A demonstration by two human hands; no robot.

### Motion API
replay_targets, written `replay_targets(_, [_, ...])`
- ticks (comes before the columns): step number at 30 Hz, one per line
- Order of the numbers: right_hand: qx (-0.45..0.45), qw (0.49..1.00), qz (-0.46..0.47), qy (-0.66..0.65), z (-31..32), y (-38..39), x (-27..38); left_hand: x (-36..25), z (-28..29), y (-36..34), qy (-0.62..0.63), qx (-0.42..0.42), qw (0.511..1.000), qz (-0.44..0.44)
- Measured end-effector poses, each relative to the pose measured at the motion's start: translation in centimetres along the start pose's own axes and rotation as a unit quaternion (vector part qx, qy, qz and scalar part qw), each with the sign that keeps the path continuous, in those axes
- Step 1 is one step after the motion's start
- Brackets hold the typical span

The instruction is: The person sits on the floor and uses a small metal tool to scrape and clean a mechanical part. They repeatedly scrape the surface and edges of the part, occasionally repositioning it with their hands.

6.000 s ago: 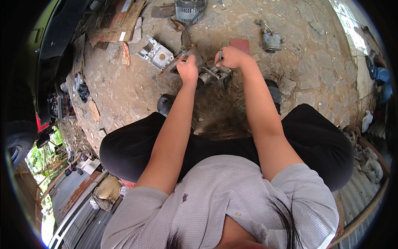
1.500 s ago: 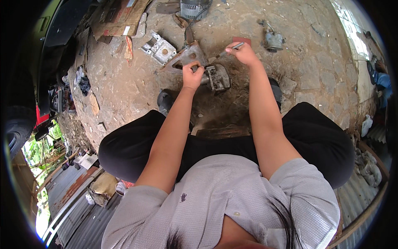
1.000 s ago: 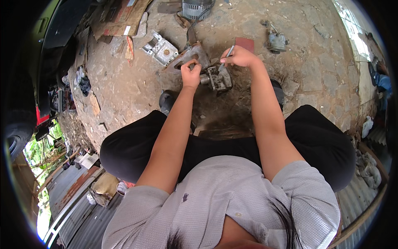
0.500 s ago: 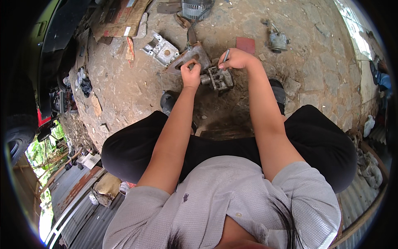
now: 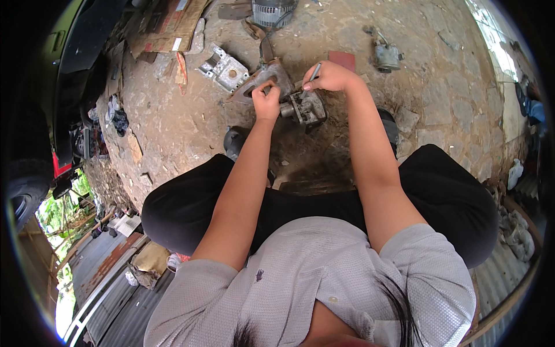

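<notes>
My left hand [image 5: 267, 99] has its fingers curled at the near side of a rusty triangular metal plate [image 5: 275, 69], beside a greasy cast-metal assembly [image 5: 309, 113]; what they grip is hidden. My right hand [image 5: 327, 79] pinches a slim grey hand tool [image 5: 315, 70], angled down over the assembly's upper part. Whether its tip touches metal I cannot tell. A pale silver casting with a round hole [image 5: 224, 73] lies to the left, and a red square sheet [image 5: 341, 61] lies beyond my right hand.
A cylindrical finned part [image 5: 272, 13] and cardboard [image 5: 163, 28] lie on the stone floor [image 5: 439, 92] further off, with another small metal part [image 5: 386, 56] at the right. My bent legs frame the work. A vehicle's wheel [image 5: 23, 194] is at far left; someone in blue [image 5: 536, 110] at far right.
Since 1.5 seconds ago my right hand moved left and down, tilting the tool from near flat to steep over the assembly. In the last half second it rose slightly. My left hand barely moved.
</notes>
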State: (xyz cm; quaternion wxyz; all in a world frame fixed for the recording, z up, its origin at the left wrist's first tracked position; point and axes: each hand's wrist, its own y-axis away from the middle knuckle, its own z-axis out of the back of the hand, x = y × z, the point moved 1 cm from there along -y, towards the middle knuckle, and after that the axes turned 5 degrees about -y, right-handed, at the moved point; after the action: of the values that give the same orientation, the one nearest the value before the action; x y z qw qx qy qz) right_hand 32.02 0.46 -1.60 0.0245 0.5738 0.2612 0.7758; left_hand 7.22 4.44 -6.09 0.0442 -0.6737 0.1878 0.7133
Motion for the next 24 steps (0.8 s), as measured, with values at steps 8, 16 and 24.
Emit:
replay_targets(8, [0.018,0.999,0.014,0.045,-0.8,-0.5,-0.2,0.3,0.4,-0.2,-0.013,0.005,1.0,-0.021])
replay_targets(16, [-0.003,0.999,0.026,0.033,-1.0,-1.0,-0.1,0.2,0.6,-0.1,-0.017,0.007,1.0,-0.015])
replay_targets(24, [-0.007,0.999,0.037,0.002,-1.3,-0.7,-0.3,-0.1,0.1,0.1,-0.004,-0.016,1.0,-0.01])
